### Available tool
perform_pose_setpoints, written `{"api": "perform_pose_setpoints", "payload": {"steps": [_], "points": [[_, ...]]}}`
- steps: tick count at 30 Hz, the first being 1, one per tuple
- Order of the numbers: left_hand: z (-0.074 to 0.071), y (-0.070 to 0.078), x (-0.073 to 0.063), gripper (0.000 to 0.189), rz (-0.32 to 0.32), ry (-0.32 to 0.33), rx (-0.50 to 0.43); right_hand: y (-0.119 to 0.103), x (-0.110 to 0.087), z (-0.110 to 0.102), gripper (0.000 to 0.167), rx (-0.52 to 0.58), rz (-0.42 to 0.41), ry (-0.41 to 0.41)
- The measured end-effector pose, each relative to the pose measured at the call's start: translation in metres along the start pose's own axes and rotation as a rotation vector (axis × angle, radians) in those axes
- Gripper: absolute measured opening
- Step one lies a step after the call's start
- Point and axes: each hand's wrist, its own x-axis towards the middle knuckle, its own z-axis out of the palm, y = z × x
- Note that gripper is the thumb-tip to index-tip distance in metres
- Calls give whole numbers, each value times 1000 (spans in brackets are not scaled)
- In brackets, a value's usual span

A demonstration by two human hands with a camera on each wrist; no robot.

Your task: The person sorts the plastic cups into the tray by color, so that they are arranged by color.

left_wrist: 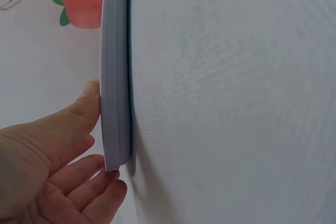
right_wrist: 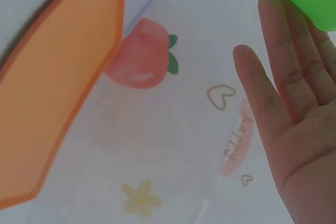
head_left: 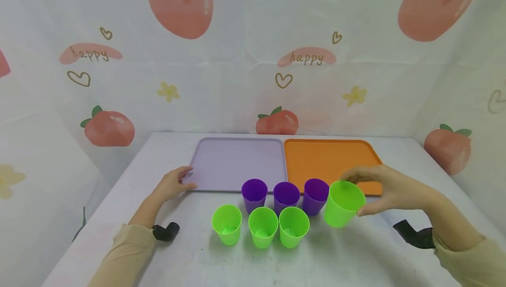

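Observation:
In the head view, my right hand [head_left: 389, 190] holds a bright green cup [head_left: 341, 206] at its rim, thumb in front and fingers behind. The cup tilts beside the purple cups; part of it shows at the top of the right wrist view. Three more green cups [head_left: 262, 230] stand in a row at the front. Behind them are three purple cups [head_left: 286, 197]. At the near left corner of the lavender tray [head_left: 241, 164], my left hand [head_left: 174, 184] touches the edge with thumb and fingertips, fingers relaxed.
An orange tray [head_left: 328, 159] lies right of the lavender one, side by side at the back of the white table [head_left: 189, 260]. A printed fabric backdrop [head_left: 237, 94] rises behind the table. Black wrist straps [head_left: 166, 232] stick out at both wrists.

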Motion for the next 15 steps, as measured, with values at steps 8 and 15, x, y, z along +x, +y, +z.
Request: {"api": "perform_pose_setpoints", "payload": {"steps": [8, 15], "points": [[0, 1, 0, 65, -9, -5, -7, -3, 14, -15, 60, -47, -58, 54], [0, 1, 0, 66, -17, -11, -4, -2, 36, -21, 58, 25, -28, 40]]}}
